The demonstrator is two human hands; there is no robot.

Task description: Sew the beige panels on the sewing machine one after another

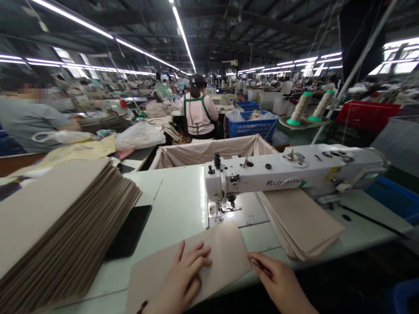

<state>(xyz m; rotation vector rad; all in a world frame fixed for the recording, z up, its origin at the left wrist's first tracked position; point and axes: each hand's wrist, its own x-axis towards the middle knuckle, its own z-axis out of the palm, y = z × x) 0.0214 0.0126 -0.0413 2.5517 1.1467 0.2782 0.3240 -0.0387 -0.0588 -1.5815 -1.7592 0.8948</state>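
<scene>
- Head view, and here's our left hand (186,274): palm down, fingers spread apart, resting on the beige panel (225,253).
- Across from it we have our right hand (278,279), fingers curled together around a small dark object (263,267), fingertips right at the panel's edge; whether they pinch that edge too, we cannot tell.
- The panel lies on the pale table (173,192), under the left hand and reaching over to the right fingertips.
- Straight beyond the 2 hands, we find the white sewing machine (252,176), its needle area just past the panel's far edge.
- Left of the left hand, look, a tall beige stack (49,200), and between them a flat black slab (131,233).
- Beyond the right hand, to its right, a smaller beige pile (301,218) sits partly behind the machine's arm.
- Farther past the right hand, we spot 2 thread cones (299,109).
</scene>
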